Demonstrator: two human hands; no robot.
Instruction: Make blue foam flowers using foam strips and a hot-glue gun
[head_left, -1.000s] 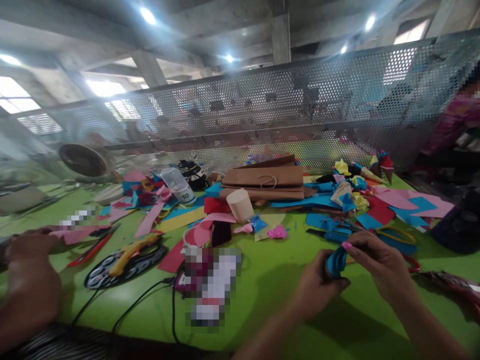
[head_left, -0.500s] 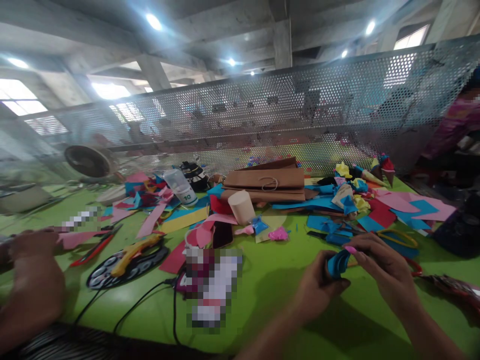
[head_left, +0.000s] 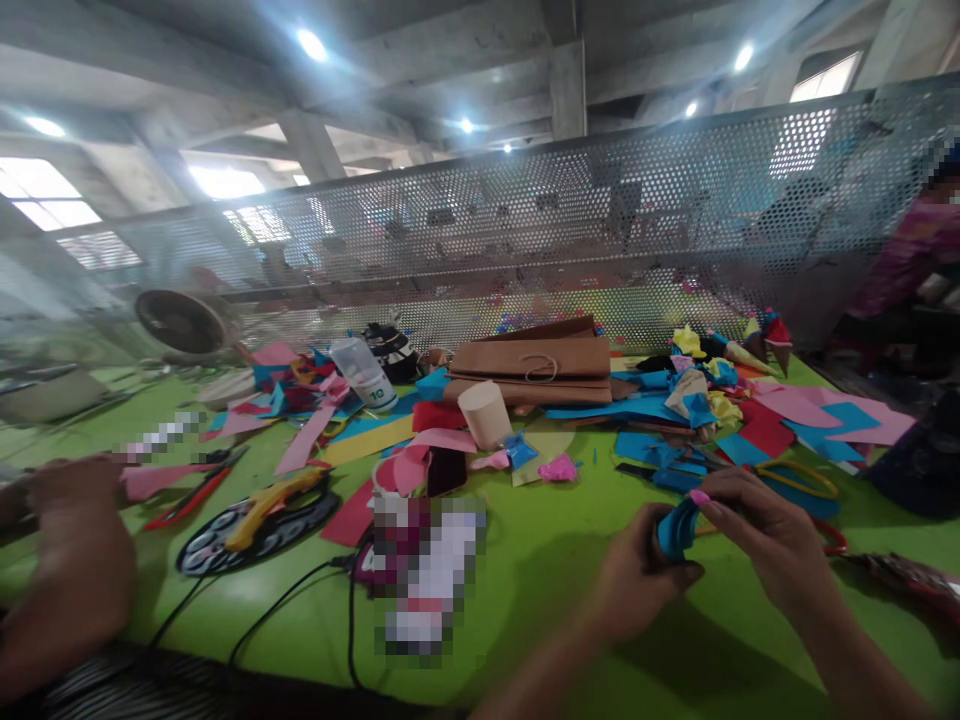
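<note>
A folded, curled piece of blue paper [head_left: 677, 532] stands up out of my left hand [head_left: 637, 575], whose fingers are closed around its lower part. My right hand [head_left: 769, 540] is closed too, with thumb and fingers pinching the paper's upper right edge. A small pink spot shows at that thumb's tip; whether it is a nail or a scrap I cannot tell. Both hands are just above the green table [head_left: 540, 580]. Behind them lie blue paper scraps [head_left: 660, 450] and yellow-handled scissors [head_left: 799, 478]. The paper's lower end is hidden in my left palm.
Another person's arm [head_left: 82, 560] rests at the left. A glue gun [head_left: 274, 505] lies on a patterned holder, with cables running down. Around the middle are a cream cylinder [head_left: 484, 415], a plastic cup [head_left: 364, 375], folded brown paper [head_left: 532, 368] and a pink crumpled piece [head_left: 558, 467].
The view has shifted very slightly. Both hands keep their hold on the blue paper, which has barely changed in shape or place.
</note>
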